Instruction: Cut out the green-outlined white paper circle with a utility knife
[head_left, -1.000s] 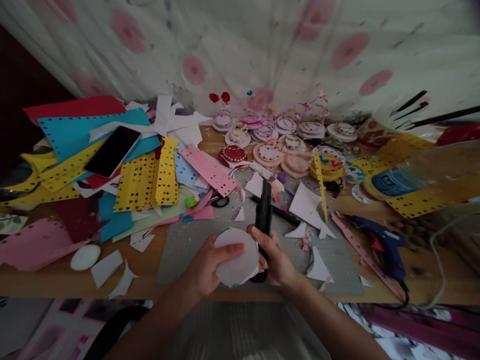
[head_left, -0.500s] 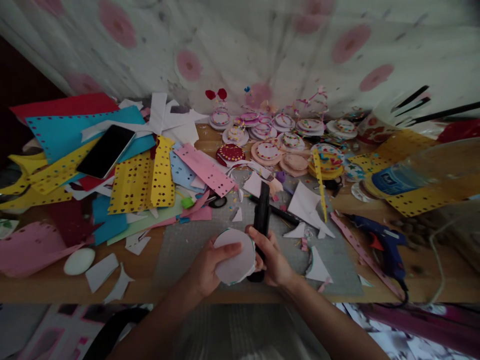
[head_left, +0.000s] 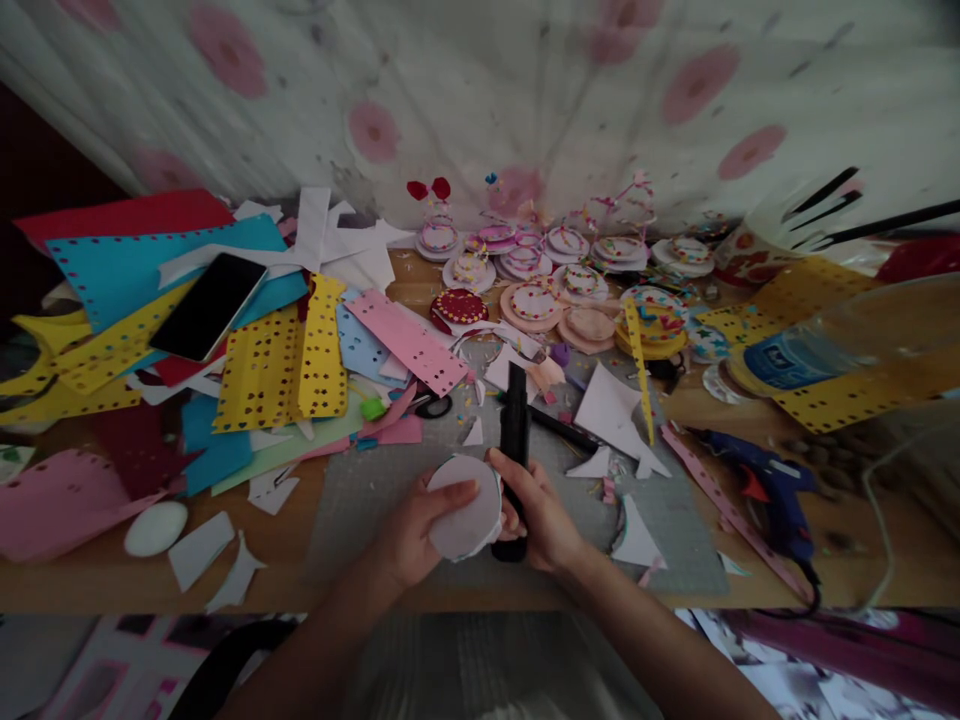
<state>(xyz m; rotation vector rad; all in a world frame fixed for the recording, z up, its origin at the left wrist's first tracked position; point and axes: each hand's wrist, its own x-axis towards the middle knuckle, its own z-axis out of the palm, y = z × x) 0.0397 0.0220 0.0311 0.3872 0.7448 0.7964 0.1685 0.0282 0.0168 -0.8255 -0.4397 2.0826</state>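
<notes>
My left hand (head_left: 424,530) pinches a round white paper disc (head_left: 466,508), thumb lying across its face, over the near part of the grey cutting mat (head_left: 375,480). The disc's rim looks uneven, with a thin greenish line along its top edge. Right beside it, my right hand (head_left: 541,515) is wrapped round a long black tool (head_left: 515,425), which stands out away from me; its exact kind is hard to make out. The fingertips of my right hand lie close to the disc's right edge. White paper scraps (head_left: 611,405) lie on the mat.
Small decorated paper hats (head_left: 534,300) stand along the back. Coloured sheets and a phone (head_left: 208,305) lie at left. At right are a blue glue gun (head_left: 757,485) with its cord, a clear bottle (head_left: 862,335) on its side and a cup of brushes (head_left: 757,245).
The black tool has shifted slightly left and tilted a little, along with my right hand. Both hands keep their hold, and the disc has turned slightly.
</notes>
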